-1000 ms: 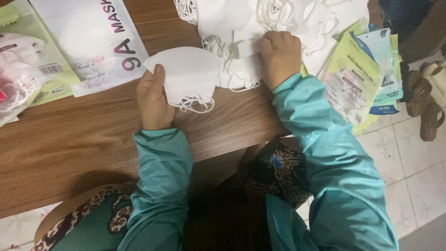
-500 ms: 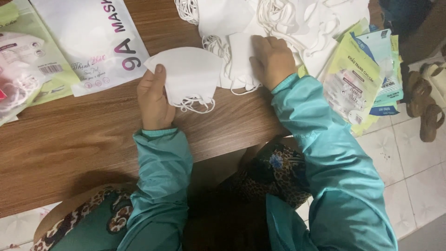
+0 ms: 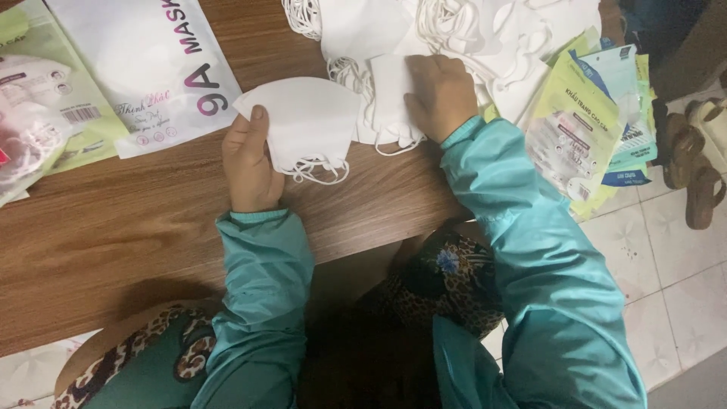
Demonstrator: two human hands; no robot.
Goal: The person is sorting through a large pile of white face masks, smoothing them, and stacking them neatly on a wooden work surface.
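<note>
My left hand (image 3: 248,163) grips a stack of folded white face masks (image 3: 307,121) just above the wooden table (image 3: 113,242), thumb on top, ear loops dangling below. My right hand (image 3: 441,95) rests palm down on another white mask (image 3: 386,106) at the near edge of a loose pile of white masks (image 3: 454,30). Its fingers curl over that mask's edge. Both arms wear teal sleeves.
A white printed pouch (image 3: 144,68) and green-edged mask packets (image 3: 38,113) lie at the left. Several green and blue packets (image 3: 583,121) overhang the table's right edge. Brown sandals (image 3: 693,163) sit on the tiled floor at the right.
My right hand has slid left and toward me across the pile onto a single mask. My left hand has kept still with its stack.
</note>
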